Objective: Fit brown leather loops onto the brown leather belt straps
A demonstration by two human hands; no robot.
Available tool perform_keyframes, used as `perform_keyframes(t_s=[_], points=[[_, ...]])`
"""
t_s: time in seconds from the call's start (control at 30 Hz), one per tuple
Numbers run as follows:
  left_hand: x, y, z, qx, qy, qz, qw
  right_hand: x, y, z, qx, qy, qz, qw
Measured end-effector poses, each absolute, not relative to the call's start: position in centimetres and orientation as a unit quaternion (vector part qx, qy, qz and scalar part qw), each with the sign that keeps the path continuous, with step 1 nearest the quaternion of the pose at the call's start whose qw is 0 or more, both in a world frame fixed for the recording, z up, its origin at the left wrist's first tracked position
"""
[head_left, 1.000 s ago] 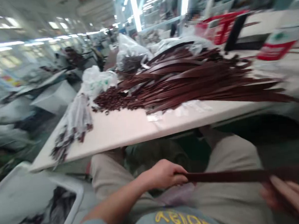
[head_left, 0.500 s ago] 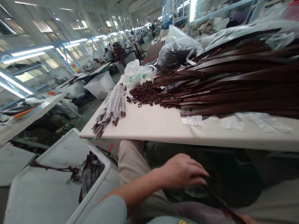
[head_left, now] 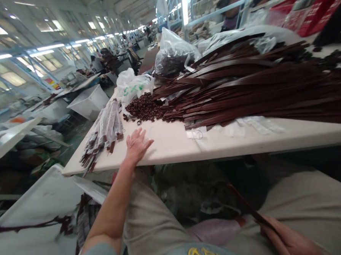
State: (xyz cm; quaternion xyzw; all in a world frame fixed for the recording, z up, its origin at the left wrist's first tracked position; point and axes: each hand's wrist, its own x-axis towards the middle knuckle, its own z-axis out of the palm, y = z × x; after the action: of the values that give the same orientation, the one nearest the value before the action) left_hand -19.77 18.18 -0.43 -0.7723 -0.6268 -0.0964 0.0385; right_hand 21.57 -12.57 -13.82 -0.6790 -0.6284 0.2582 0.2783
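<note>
My left hand (head_left: pixel 136 145) lies flat and open on the near edge of the pale table (head_left: pixel 171 146), fingers spread, just right of a bundle of plastic-wrapped strap pieces (head_left: pixel 103 133) and below a heap of small dark brown loops (head_left: pixel 145 108). My right hand (head_left: pixel 289 241) is low at the bottom right over my lap, closed on one long dark brown strap (head_left: pixel 249 209) that slants up and left from it. A big pile of the same brown straps (head_left: pixel 257 88) covers the right half of the table.
A white bin (head_left: pixel 35 214) with a few dark pieces stands at my lower left. Plastic bags (head_left: pixel 172 55) sit at the table's far end. Small clear sleeves (head_left: pixel 244 126) lie before the strap pile. Another white bin (head_left: pixel 90 101) and work tables stand further left.
My left hand let go of the strap, rose from my lap and came to rest on the table edge. The strap now hangs from my right hand alone.
</note>
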Motion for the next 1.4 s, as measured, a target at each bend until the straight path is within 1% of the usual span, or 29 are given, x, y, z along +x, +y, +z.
perform_keyframes(t_s=[0.1,0.13,0.2,0.3,0.37,0.47,0.53,0.63,0.77,0.9,1.03,1.1,1.17,1.33,1.4], points=[[-20.3,20.0,1.7,-0.712,-0.652,-0.233,0.116,21.6,-12.8,-13.4,-0.684,-0.619,0.255,0.289],[-20.3,20.6,2.4,-0.699,-0.653,-0.263,0.127,21.6,-12.9,-13.4,-0.686,-0.615,0.257,0.292],[-19.7,21.2,3.5,-0.695,-0.649,-0.291,0.103,21.5,-13.1,-13.4,-0.693,-0.6,0.269,0.298],[-16.7,20.6,3.5,-0.74,-0.601,-0.301,0.001,21.4,-12.9,-13.1,-0.706,-0.563,0.301,0.306],[-13.7,19.2,2.4,-0.806,-0.516,-0.288,-0.032,21.2,-12.7,-12.6,-0.714,-0.54,0.317,0.315],[-9.0,17.3,0.0,-0.902,-0.369,-0.224,-0.01,20.9,-12.5,-11.8,-0.713,-0.528,0.322,0.33],[-6.5,16.8,-1.4,-0.925,-0.327,-0.193,0.012,20.7,-12.4,-11.5,-0.708,-0.529,0.321,0.34],[-4.3,16.9,-2.0,-0.924,-0.326,-0.202,0.012,20.6,-12.5,-11.3,-0.704,-0.529,0.323,0.346],[-3.8,15.9,-0.8,-0.898,-0.317,-0.304,-0.01,20.6,-12.7,-11.3,-0.706,-0.506,0.344,0.356],[-5.1,12.7,0.3,-0.883,-0.281,-0.376,0.005,20.7,-12.2,-10.3,-0.7,-0.45,0.411,0.372],[-6.4,10.1,-0.4,-0.869,-0.283,-0.406,-0.003,21.0,-10.7,-8.9,-0.658,-0.367,0.495,0.433],[-6.8,9.7,-1.0,-0.86,-0.29,-0.419,-0.008,21.1,-9.8,-8.4,-0.632,-0.333,0.517,0.472],[-7.0,9.9,-1.3,-0.844,-0.307,-0.44,0.0,20.9,-8.9,-8.2,-0.621,-0.316,0.522,0.493],[-8.0,11.7,-0.6,-0.775,-0.379,-0.503,0.046,20.0,-8.1,-9.0,-0.62,-0.316,0.532,0.481],[-8.3,11.6,0.0,-0.765,-0.379,-0.518,0.056,19.6,-8.3,-9.3,-0.611,-0.313,0.546,0.48]])
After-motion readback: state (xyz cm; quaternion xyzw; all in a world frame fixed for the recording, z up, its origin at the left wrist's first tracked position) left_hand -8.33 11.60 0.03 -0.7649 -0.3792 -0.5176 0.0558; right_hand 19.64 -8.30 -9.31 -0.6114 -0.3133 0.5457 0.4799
